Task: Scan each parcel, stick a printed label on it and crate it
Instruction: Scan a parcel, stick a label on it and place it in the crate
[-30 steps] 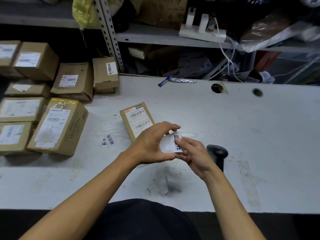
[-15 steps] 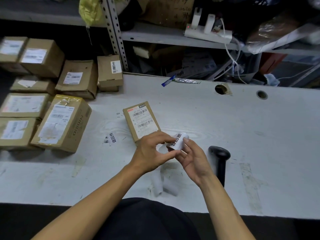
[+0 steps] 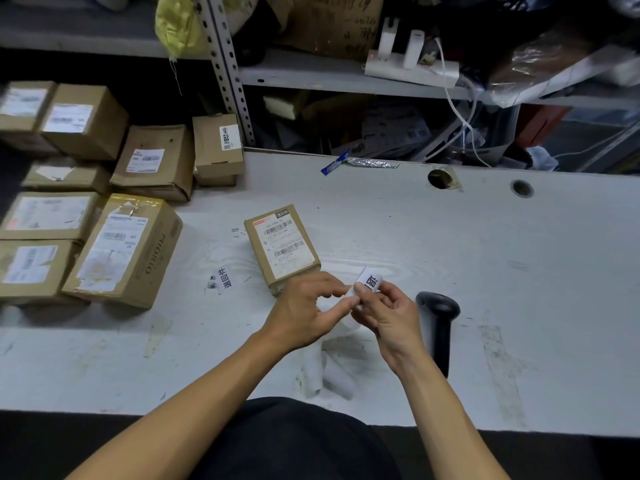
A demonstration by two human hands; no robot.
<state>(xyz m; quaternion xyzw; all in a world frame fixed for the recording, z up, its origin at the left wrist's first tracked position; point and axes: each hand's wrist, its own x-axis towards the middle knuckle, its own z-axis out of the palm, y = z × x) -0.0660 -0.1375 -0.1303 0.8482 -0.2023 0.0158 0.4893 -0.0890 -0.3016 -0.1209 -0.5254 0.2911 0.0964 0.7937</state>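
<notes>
Both hands share the grip on a small printed label (image 3: 370, 283): the right hand (image 3: 388, 315) pinches it while the left hand (image 3: 308, 306) picks at its edge with curled fingertips. Just beside the right hand lies a black scanner (image 3: 438, 327) on the white tabletop (image 3: 519, 271). Beyond the hands sits a small parcel (image 3: 282, 247), touching the left knuckles. Farther left, more cardboard boxes (image 3: 121, 251) crowd together.

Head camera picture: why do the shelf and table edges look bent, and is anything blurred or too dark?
Head view: the wide lens bows the table edge and tilts the shelf post; under the shelf is dark; the stacked boxes at far left look soft; the label in the hands reads sharply.
</notes>
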